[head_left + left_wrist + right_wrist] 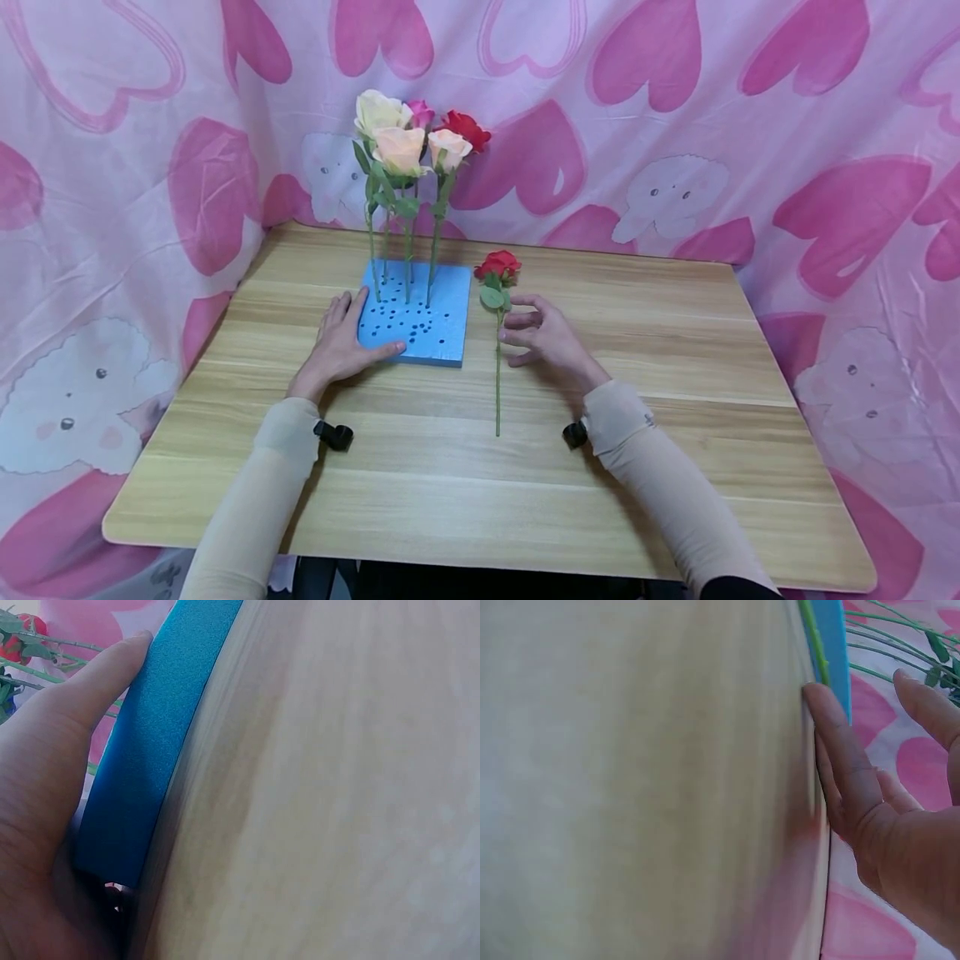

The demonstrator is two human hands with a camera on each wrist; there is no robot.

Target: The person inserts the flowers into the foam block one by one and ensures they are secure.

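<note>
A blue foam block with many small holes lies on the table. My left hand spreads around its front left corner, fingers along the left side and thumb over the front edge; in the left wrist view the thumb lies straight against the block's edge. Several artificial roses stand upright in the block, among them a cream rose, a peach rose and a red rose. Another red rose lies right of the block, its stem towards me. My right hand hovers beside that stem, fingers parted and loosely bent.
The wooden table reaches back to a pink curtain with hearts, which also hangs at both sides. A small black camera sits at the left wrist, another black camera at the right.
</note>
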